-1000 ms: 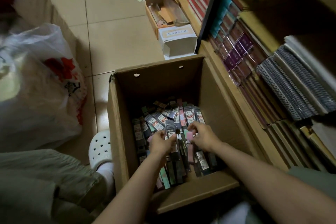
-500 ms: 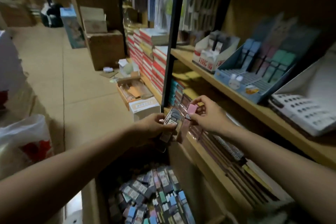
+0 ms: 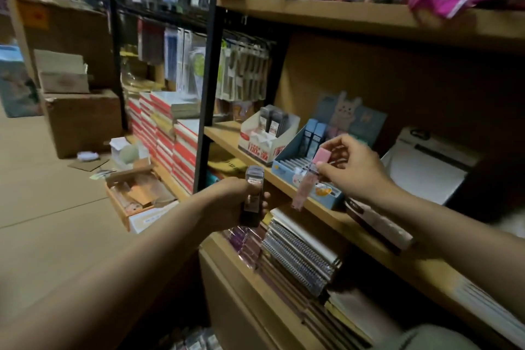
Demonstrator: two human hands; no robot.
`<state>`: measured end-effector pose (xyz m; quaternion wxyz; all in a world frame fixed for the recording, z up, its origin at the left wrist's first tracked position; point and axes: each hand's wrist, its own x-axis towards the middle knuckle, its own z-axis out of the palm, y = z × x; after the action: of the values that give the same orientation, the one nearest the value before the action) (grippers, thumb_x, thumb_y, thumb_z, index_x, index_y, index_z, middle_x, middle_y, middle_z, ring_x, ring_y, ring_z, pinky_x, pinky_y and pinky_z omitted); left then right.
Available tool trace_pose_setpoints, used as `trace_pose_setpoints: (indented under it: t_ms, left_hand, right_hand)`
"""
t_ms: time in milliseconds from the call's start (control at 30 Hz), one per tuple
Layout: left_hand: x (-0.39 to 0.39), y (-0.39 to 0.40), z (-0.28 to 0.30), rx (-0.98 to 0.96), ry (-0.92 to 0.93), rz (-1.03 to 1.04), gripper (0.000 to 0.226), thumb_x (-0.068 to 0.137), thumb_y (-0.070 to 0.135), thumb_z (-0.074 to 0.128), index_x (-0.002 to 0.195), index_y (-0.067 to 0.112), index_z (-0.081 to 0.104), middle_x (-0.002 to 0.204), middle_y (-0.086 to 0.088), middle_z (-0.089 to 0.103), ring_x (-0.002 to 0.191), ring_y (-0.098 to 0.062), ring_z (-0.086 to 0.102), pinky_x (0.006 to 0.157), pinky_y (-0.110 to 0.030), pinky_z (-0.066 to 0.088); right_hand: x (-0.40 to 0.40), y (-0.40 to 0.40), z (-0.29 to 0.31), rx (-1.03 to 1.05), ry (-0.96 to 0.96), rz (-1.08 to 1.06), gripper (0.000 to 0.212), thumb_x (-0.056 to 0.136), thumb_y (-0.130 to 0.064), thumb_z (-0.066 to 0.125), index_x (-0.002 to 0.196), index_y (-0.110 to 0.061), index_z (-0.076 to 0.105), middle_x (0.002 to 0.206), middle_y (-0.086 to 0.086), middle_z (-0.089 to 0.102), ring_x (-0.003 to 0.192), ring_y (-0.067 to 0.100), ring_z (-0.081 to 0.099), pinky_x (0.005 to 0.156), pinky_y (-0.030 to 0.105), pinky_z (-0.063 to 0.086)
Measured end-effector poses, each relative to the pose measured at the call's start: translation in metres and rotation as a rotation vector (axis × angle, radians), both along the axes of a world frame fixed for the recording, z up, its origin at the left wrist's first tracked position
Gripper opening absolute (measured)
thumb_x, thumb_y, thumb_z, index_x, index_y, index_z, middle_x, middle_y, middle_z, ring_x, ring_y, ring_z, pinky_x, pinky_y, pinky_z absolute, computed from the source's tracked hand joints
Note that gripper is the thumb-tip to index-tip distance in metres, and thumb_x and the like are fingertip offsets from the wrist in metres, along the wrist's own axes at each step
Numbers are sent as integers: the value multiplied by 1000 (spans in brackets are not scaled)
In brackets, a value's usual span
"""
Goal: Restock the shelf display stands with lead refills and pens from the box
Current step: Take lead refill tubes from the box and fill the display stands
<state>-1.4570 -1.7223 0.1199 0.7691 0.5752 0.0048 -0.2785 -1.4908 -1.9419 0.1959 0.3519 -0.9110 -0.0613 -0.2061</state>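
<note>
Pinching pink-capped refill case (image 3: 309, 176) w/ thumb + fingers: R hand (image 3: 350, 169), over blue display stand (image 3: 305, 176) on mid shelf (image 3: 227, 133). L hand (image 3: 235, 204) curled round dark refill cases (image 3: 252, 196), at 9 o'clock of R, below shelf edge. White display stand (image 3: 262, 138) at 11 o'clock of blue one, just beside.

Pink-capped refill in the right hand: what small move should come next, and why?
Probably lower the pink-capped refill into an empty slot of the blue display stand. The right hand pinches it just above the stand's front rows, where only a few blue refills stand at the back. The left hand grips dark refills, likely for the white stand.
</note>
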Motion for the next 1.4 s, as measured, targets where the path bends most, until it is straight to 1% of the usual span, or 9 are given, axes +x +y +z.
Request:
trace_pose_setpoints:
  t_ms: [100,300,400,467,567,667,900,1267,1400]
  left_hand:
    - [6,-7,13,13,-45,-25,26,96,1,40,120,6,48,84,-10,57,71,-18,56,55,-30,54]
    - [16,-26,22,-85,-153,-36,30,91,0,53,119,10,51,108,-14,64,89,-21,66,87,-39,54]
    - [22,-33,14,-101,-191,-20,26,91,5,58,115,14,56,106,-11,70,91,-20,71,80,-39,57]
    - [25,-36,10,-71,-219,-23,27,89,9,61,115,15,57,106,-10,69,90,-20,71,72,-37,58]
    - [29,-38,7,-36,-239,-12,31,88,12,64,117,17,57,108,-9,65,91,-22,67,62,-34,57]
    - [31,-38,4,-21,-243,11,27,86,13,66,110,22,57,107,-8,64,91,-21,65,61,-33,57]
    - [37,-38,0,18,-248,30,33,91,11,62,121,19,54,113,-10,64,98,-24,65,75,-40,56]
    - [35,-39,-6,1,-232,47,38,89,12,63,125,16,53,113,-9,64,100,-25,65,89,-49,54]
    - [33,-38,-7,15,-246,42,37,89,13,64,125,16,54,113,-9,64,100,-25,65,88,-50,54]
  right_hand:
    - [14,-14,29,-82,-87,-63,27,81,-18,76,93,-31,55,90,-12,63,83,2,62,69,22,53]
    - [49,-35,64,-328,-207,-196,22,84,-16,74,100,-17,58,90,-2,62,77,10,60,57,14,42]
    - [71,-34,60,-420,-183,-217,22,84,-11,73,100,-14,58,93,3,63,76,12,58,56,12,38]
    - [83,-31,52,-456,-157,-221,23,84,-10,74,100,-12,58,95,5,63,81,16,60,62,15,43]
    - [99,-26,41,-490,-122,-244,24,82,-10,76,101,-9,60,97,9,65,87,23,64,73,34,57]
    - [110,-25,33,-495,-99,-277,21,81,-10,77,94,-12,60,92,9,65,87,27,65,75,45,58]
    - [123,-25,25,-440,-84,-299,20,81,-10,75,92,-12,59,89,7,63,83,24,64,72,43,59]
    - [126,-30,16,-399,-76,-351,18,82,-7,75,91,-12,61,95,10,63,81,22,61,50,18,42]
    - [129,-27,15,-471,-80,-352,18,81,-9,77,94,-9,65,97,12,65,85,26,64,64,34,57]
